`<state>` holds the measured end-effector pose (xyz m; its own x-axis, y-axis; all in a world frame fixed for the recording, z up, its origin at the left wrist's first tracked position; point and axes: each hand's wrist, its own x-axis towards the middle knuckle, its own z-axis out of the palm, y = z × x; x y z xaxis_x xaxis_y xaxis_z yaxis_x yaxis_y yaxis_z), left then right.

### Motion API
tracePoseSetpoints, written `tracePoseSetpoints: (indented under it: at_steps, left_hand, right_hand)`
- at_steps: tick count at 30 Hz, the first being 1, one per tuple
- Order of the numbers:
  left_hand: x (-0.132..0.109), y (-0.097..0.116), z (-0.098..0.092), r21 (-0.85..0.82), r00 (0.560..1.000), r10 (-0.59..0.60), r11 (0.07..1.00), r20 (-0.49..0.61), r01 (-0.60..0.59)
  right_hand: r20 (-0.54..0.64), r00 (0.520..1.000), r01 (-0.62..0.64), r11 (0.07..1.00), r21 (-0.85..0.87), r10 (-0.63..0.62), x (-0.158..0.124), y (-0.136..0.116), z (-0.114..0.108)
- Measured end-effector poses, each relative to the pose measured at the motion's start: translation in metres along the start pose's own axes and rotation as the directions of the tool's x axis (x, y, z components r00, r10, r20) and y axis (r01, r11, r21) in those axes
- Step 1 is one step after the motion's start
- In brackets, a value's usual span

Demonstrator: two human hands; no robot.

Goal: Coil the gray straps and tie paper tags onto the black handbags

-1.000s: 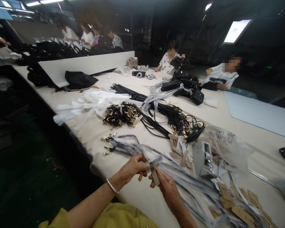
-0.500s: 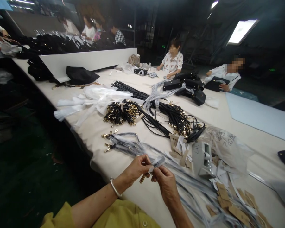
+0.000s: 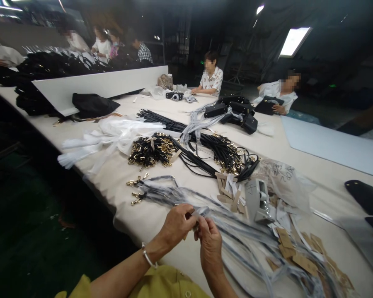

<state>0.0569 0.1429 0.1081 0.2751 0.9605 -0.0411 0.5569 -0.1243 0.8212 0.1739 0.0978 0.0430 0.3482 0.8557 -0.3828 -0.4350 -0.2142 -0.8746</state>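
Note:
My left hand (image 3: 176, 224), with a bracelet at its wrist, and my right hand (image 3: 210, 243) meet low in the middle of the head view. Both are closed, fingers pinching the end of a strap wrapped in clear plastic (image 3: 202, 211). The fingers cover most of that end. Just beyond my hands lie more plastic-wrapped straps (image 3: 166, 191), their gold clasps (image 3: 138, 198) pointing left. Other wrapped straps (image 3: 248, 238) trail to the right across the pale table (image 3: 161, 234).
Bundled black straps with gold hooks (image 3: 151, 150) and long black straps (image 3: 202, 165) lie ahead, beside white wrapping strips (image 3: 112, 130). A grey tape dispenser (image 3: 257, 200) stands among paper tags (image 3: 304, 265). Black bags (image 3: 236, 109) lie farther back. Two people sit across the table; others work behind a white divider (image 3: 105, 87).
My hands have drawn closer together over the strap end, which is now more covered by fingers. The whole view has shifted, so the table's contents appear slightly farther left.

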Motion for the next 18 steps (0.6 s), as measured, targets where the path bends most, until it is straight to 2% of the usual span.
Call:
tracePoseSetpoints:
  at_steps: [2, 5, 7, 10, 15, 18]
  left_hand:
    - [0.003, -0.004, 0.001, 0.022, 1.0, -0.027, 0.999, -0.004, 0.027]
    - [0.004, -0.008, 0.004, 0.213, 0.996, 0.078, 0.975, -0.051, -0.066]
    - [0.002, -0.009, 0.007, 0.383, 0.978, 0.206, 0.907, -0.04, -0.176]
    - [0.0, -0.01, 0.009, 0.565, 0.935, 0.353, 0.763, 0.045, -0.315]
    - [-0.005, -0.025, 0.025, 0.662, 0.897, 0.419, 0.633, 0.142, -0.401]
    - [-0.013, -0.043, 0.041, 0.652, 0.877, 0.446, 0.615, 0.177, -0.444]
  right_hand:
    - [0.046, 0.998, -0.04, 0.999, 0.022, 0.039, -0.003, 0.0, -0.001]
    - [0.103, 0.989, -0.116, 0.99, 0.079, 0.107, -0.007, -0.001, 0.001]
    - [0.101, 0.984, -0.16, 0.978, 0.136, 0.147, -0.01, -0.003, 0.004]
    - [0.114, 0.975, -0.214, 0.95, 0.226, 0.192, -0.016, -0.011, 0.01]
    - [0.261, 0.935, -0.312, 0.908, 0.281, 0.24, -0.024, -0.023, 0.011]
    - [0.287, 0.913, -0.366, 0.892, 0.265, 0.29, -0.024, -0.021, 0.008]
